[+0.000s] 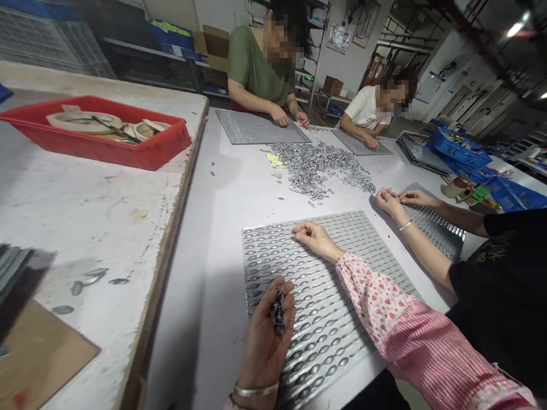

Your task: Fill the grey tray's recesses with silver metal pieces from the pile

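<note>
a small heap of silver pieces (pixel 278 312) is held in the left hand (pixel 265 336), palm up, with the fingers curled over into a cup. by the right hand (pixel 316 238), thumb and fingertips are brought together over the grey panel (pixel 359 353), towards its far left corner; whether a piece is pinched there cannot be told. the panel is laid near the near edge of the white bench (pixel 222 245), and rows of silver pieces are borne along its left part. just beyond its far edge, a loose pile (pixel 316 165) of such pieces is spread, with a yellow slip (pixel 276 159) at its left side. to the right, a second panel (pixel 444 233) is worked on by a person in black sleeves. along the far edge, two more panels are handled by people in green and white. beyond the left edge, a red tray (pixel 106 149) is set on another bench (pixel 128 222).
</note>
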Available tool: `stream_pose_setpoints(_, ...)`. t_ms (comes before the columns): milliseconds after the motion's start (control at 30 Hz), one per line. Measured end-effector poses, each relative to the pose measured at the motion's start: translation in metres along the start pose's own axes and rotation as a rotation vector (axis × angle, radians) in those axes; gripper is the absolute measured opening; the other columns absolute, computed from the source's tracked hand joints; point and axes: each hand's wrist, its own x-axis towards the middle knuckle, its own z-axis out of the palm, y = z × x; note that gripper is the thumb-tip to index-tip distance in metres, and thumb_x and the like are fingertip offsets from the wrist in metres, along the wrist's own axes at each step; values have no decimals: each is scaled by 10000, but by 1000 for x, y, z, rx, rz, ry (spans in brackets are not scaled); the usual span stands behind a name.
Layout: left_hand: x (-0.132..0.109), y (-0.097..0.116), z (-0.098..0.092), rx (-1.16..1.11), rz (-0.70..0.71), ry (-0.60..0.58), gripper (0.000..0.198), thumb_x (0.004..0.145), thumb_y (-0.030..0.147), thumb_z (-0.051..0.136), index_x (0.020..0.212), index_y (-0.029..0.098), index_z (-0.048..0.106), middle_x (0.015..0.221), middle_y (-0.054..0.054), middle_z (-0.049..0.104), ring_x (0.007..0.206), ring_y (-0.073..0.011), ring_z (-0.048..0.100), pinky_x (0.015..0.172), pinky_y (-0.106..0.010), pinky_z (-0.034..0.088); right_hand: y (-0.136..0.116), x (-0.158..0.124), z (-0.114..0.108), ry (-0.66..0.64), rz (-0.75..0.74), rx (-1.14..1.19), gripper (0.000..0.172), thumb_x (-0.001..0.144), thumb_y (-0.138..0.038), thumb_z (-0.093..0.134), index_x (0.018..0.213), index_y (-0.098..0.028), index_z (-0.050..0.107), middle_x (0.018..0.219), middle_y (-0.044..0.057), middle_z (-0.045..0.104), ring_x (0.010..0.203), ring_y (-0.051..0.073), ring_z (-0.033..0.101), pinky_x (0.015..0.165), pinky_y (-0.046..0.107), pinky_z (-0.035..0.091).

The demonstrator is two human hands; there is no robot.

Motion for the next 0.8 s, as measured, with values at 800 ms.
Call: stream_pose_setpoints(800, 7, -7, -8, 144, 176, 28, 153, 770, 117, 715, 918, 152, 711, 738, 17, 586, 587, -28, 508, 477, -82, 436, -75, -68, 3, -434, -107, 172, 265, 729, -399, 741, 810, -156, 672, 695, -19, 557, 634, 87, 460, 574, 211, 341)
